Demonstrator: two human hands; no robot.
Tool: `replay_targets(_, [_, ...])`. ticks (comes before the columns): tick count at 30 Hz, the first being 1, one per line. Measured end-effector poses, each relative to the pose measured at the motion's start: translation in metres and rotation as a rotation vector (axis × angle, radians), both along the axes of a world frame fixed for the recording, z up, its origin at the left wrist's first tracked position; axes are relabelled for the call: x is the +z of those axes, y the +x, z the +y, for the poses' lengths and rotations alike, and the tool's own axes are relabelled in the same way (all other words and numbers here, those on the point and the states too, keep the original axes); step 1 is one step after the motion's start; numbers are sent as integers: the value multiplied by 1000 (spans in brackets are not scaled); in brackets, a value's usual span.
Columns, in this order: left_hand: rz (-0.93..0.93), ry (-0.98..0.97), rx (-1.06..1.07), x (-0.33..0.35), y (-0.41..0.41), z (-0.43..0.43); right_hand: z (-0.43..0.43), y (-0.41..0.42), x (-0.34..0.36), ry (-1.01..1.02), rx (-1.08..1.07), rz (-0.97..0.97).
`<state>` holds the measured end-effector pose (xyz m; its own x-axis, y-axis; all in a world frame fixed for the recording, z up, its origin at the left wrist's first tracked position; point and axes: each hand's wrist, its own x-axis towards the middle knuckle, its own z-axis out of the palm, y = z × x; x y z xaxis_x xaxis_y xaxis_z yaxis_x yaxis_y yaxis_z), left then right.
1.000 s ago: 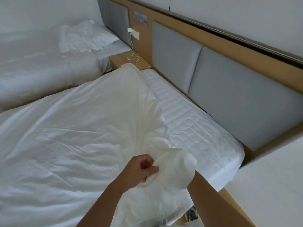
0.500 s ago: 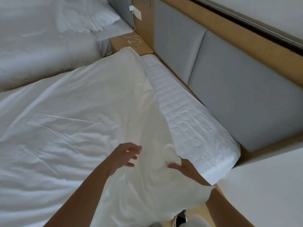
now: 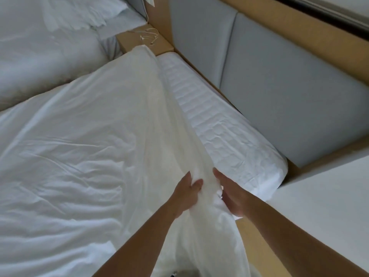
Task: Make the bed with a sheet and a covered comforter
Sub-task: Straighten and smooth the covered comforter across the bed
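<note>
The left grip (image 3: 186, 193) and the right grip (image 3: 229, 191) sit just beside each other at the near corner of the bed, both clamped on one gathered fold of the white sheet (image 3: 79, 136). On the left grip the thumb lies over the cloth and the other fingers curl under it. The right grip presses in from the opposite side, thumb up along the fold, its fingertips buried in the fabric. From between the two grips the sheet's edge rises in a taut ridge and runs away to the far corner of the bed. To the left of the grips the rest of the sheet lies spread and wrinkled over the bed; below them a length of it hangs down between the forearms. To the right of the ridge the quilted mattress pad (image 3: 225, 140) lies bare, and beyond it stands the grey padded headboard (image 3: 289, 92) in its wooden frame. Far beyond the grips, past the end of the ridge, a wooden nightstand (image 3: 137, 40) carries a thin pale cable (image 3: 148, 36). Left of that stands a second bed (image 3: 40, 47) with a rumpled pillow (image 3: 95, 15).
</note>
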<state>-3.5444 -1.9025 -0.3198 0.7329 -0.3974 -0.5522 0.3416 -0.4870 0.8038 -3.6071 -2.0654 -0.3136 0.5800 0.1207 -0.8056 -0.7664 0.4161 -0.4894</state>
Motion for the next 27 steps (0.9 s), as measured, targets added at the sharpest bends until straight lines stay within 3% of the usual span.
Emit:
replay_targets(2, [13, -73, 16, -1, -7, -4, 16, 24, -2, -56, -24, -1])
replay_targets(5, [-1, -114, 130, -1, -6, 7, 40, 44, -2, -332, 108, -10])
replay_targets(9, [86, 2, 320, -11, 18, 37, 52, 54, 1, -604, 281, -55])
replay_targets(11, [162, 67, 231, -23, 25, 48, 58, 58, 4, -664, 293, -83])
replay_targets(13, [206, 5, 174, -35, 27, 52, 62, 59, 10, -684, 271, -90])
replay_targets(18, [51, -70, 156, -31, 27, 75, 57, 60, 22, -710, 150, -114])
replay_targets(21, [-66, 75, 90, -44, 24, 121, 51, 62, 28, -721, 75, -97])
replay_targets(24, [-157, 394, -18, -67, 19, 168, 51, 56, 26, -603, -47, -79])
replay_targets(27, [-131, 646, -158, -77, 10, 171, 63, 55, 17, -612, 22, -69])
